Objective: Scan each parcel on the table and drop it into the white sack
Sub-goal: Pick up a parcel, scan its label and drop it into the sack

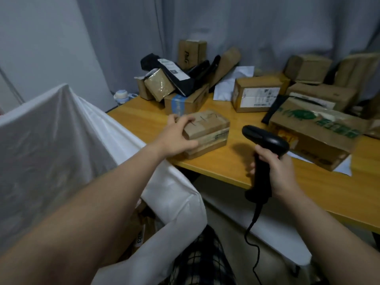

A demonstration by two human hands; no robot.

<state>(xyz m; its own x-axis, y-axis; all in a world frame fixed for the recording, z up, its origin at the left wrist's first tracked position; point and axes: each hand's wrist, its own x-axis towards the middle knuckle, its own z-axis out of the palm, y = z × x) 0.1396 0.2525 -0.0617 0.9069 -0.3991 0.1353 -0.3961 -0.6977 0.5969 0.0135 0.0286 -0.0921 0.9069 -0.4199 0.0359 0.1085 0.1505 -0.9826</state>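
A small brown cardboard parcel lies near the front left corner of the wooden table. My left hand grips its left end, fingers over the top and thumb along the near side. My right hand holds a black corded barcode scanner by the handle, just right of the parcel, its head turned toward the parcel. The white sack stands open at the left of the table, with cardboard parcels showing through a gap low down.
Several more parcels crowd the table's back: a heap with black mailers at the back left, a labelled box in the middle, a large green-printed box at the right. Grey curtains hang behind. The scanner cable hangs below the table edge.
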